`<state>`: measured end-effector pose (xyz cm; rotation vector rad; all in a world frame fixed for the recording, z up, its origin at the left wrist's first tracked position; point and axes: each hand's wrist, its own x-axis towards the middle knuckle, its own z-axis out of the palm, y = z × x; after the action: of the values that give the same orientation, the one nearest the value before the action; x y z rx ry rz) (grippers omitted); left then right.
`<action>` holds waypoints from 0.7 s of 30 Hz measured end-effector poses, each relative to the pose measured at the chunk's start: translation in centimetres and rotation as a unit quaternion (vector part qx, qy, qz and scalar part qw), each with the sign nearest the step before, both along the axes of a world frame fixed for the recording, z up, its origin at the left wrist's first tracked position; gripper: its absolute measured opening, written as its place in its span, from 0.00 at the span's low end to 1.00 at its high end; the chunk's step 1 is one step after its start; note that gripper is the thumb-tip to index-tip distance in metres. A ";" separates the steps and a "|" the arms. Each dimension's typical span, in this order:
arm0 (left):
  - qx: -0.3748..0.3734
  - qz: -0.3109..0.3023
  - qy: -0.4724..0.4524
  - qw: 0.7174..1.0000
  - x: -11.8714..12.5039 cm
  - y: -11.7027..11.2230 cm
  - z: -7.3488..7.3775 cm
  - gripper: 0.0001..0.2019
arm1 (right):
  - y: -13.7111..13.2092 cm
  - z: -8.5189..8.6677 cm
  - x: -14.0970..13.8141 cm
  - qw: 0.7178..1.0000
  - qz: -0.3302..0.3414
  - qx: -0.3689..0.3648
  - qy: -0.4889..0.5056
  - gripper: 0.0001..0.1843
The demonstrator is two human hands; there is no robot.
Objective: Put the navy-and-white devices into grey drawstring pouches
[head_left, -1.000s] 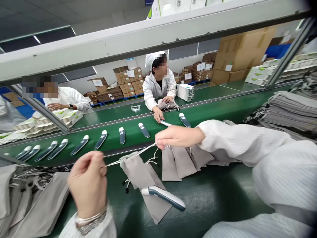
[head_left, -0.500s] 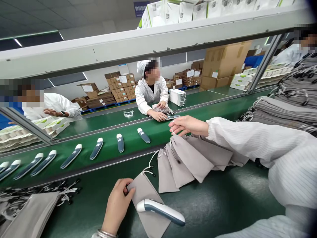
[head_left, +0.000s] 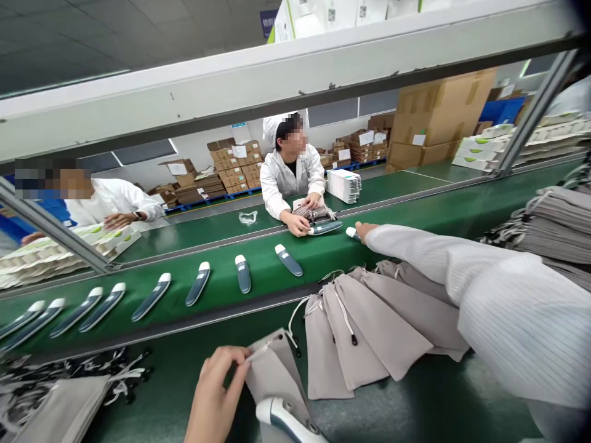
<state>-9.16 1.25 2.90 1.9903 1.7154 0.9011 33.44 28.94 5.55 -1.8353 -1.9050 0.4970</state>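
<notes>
left hand [head_left: 219,391], near: thumb and forefinger pinched at the upper left edge of a grey pouch [head_left: 273,364], cloth or cord, cannot tell which. right hand [head_left: 368,232], far: at a device [head_left: 352,232] with its white end showing, seemingly touching it; most fingers hidden, so how closed cannot be told. green belt [head_left: 265,280] runs left to right under that device, with a row of devices [head_left: 244,282] to the left. near side, right: fanned pouches [head_left: 369,332]. pinched pouch lies left of them, another device [head_left: 289,424] on top. judgement on handling: best lift the belt device clear, away from the co-worker's hand [head_left: 298,226] just left, sleeve [head_left: 415,240] high over the fan; a light pinch should avoid bunching the cloth or tipping the device resting there; toggles [head_left: 354,339] best left untangled. writing: blue sign [head_left: 266,23], far, cut off, first character 物; papers [head_left: 239,152] on cartons [head_left: 237,178], illegible; square codes [head_left: 331,15] on white boxes [head_left: 311,24]; small labels [head_left: 241,269] on devices, unreadable. no brand legible.
</notes>
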 end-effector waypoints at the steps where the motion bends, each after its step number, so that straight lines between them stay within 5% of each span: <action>1: 0.017 0.010 -0.052 0.998 -0.1 0.0 0.8 0.10 | 0.0 -0.2 0.0 1.000 -0.005 -0.004 0.008 0.16; 4: 0.071 0.023 -0.169 0.983 -0.2 0.1 3.2 0.09 | 0.1 0.6 -0.4 0.999 -0.004 -0.016 0.031 0.18; 8: 0.075 -0.009 -0.232 0.970 1.1 0.4 5.4 0.09 | -1.9 5.0 -3.8 0.979 0.098 -0.018 0.175 0.36; 13: 0.060 -0.068 -0.217 0.972 4.3 0.9 6.5 0.07 | -11.2 10.7 -12.0 0.813 0.342 -0.046 0.468 0.46; 17: 0.093 -0.088 -0.224 0.966 5.9 0.8 7.4 0.08 | -16.9 10.5 -17.6 0.761 0.383 -0.022 0.524 0.47; 21: 0.158 -0.065 -0.254 0.952 6.7 0.8 7.8 0.08 | -18.7 8.2 -19.6 0.774 0.432 -0.027 0.462 0.33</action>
<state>-2.51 2.01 10.66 1.8051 1.1950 1.5552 13.87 10.26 13.71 -0.3534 -1.8072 1.4240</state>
